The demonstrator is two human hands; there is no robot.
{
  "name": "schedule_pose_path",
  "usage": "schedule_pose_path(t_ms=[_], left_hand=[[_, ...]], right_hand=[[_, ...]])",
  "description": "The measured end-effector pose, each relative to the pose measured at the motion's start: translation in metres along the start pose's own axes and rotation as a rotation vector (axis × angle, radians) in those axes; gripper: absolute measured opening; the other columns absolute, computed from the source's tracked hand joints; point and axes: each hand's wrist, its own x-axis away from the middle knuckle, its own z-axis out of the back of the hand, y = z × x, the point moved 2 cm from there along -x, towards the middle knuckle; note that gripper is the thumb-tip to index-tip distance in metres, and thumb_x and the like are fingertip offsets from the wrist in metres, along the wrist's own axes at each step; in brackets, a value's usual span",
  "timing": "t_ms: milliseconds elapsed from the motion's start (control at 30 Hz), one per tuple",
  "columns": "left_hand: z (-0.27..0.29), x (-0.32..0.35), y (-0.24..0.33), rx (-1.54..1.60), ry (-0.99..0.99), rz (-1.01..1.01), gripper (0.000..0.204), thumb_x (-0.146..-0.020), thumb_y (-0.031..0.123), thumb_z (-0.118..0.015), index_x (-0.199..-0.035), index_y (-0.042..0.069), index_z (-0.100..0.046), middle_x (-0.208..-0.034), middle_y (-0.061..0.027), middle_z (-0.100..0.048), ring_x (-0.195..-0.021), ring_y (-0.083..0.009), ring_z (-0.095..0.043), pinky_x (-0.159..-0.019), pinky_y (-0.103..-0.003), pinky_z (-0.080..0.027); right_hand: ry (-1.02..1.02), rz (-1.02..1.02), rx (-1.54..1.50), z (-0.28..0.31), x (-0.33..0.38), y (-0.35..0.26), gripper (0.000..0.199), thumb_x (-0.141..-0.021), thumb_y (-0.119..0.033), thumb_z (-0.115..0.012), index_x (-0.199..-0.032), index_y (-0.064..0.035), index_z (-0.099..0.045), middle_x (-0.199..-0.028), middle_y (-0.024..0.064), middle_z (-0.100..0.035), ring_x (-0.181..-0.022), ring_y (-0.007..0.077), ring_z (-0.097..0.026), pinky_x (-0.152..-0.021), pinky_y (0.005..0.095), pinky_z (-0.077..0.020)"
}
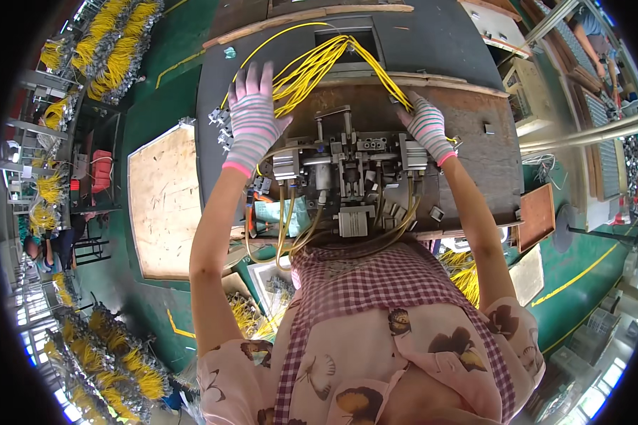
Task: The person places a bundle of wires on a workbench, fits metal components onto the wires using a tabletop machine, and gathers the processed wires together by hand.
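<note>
A bundle of yellow cables (312,69) stretches in an arch across the far part of the bench, with metal connectors (220,119) at its left end. My left hand (252,120), in a striped glove, lies beside the bundle's left part with fingers stretched out and thumb apart. At the bundle's right end, my gloved right hand (427,127) has its fingers closed around the cables; the fingertips are partly hidden. Between my hands and nearer to me stands a metal clamping fixture (351,159) with a block on each side and hoses running toward me.
Small metal parts (437,212) lie on the bench's right side. A light blue-green packet (280,214) sits left of the fixture. Wooden strips (312,18) edge the bench. A pale board (164,205) stands at left, beside racks of yellow cables (113,42). Another person (594,39) is at far right.
</note>
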Motion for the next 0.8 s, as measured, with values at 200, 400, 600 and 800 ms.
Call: schedule_pose_path(t_ms=[200, 400, 600, 800], left_hand=[[-0.006, 0.09, -0.038, 0.337, 0.29, 0.191, 0.074, -0.059, 0.016, -0.084, -0.125, 0.01, -0.05, -0.129, -0.0165, -0.044, -0.12, -0.037, -0.041, -0.101, -0.048, -0.035], [0.002, 0.151, -0.041, 0.459, 0.091, 0.376, 0.008, -0.08, 0.01, -0.069, -0.085, 0.004, -0.069, -0.084, -0.0113, -0.064, -0.085, -0.0295, -0.058, -0.083, -0.037, -0.046], [-0.02, 0.152, -0.031, 0.146, 0.055, 0.433, 0.02, -0.08, 0.027, -0.07, -0.082, 0.006, -0.071, -0.085, -0.0112, -0.067, -0.083, -0.0316, -0.061, -0.079, -0.04, -0.048], [-0.022, 0.143, -0.012, 0.018, 0.051, 0.427, 0.025, -0.073, 0.031, -0.075, -0.079, 0.008, -0.069, -0.082, -0.009, -0.064, -0.081, -0.0303, -0.06, -0.074, -0.041, -0.049]], right_hand=[[0.008, 0.009, -0.001, 0.003, -0.001, 0.001, 0.045, -0.08, -0.032, -0.069, -0.12, -0.0138, -0.061, -0.1, 0.015, -0.068, -0.09, 0.0349, -0.065, -0.078, 0.0406, -0.0527], [0.005, -0.016, -0.015, -0.001, -0.002, 0.008, 0.041, -0.081, -0.037, -0.067, -0.111, -0.0096, -0.063, -0.103, 0.0152, -0.068, -0.096, 0.0355, -0.063, -0.083, 0.042, -0.0509], [-0.023, -0.047, -0.009, -0.002, -0.003, 0.003, 0.043, -0.081, -0.039, -0.067, -0.113, -0.0107, -0.062, -0.104, 0.0146, -0.067, -0.097, 0.0346, -0.063, -0.083, 0.0422, -0.0508], [-0.002, -0.042, -0.026, -0.006, -0.002, 0.008, 0.044, -0.08, -0.04, -0.067, -0.113, -0.0111, -0.063, -0.101, 0.0147, -0.068, -0.094, 0.0342, -0.064, -0.082, 0.0417, -0.0513]])
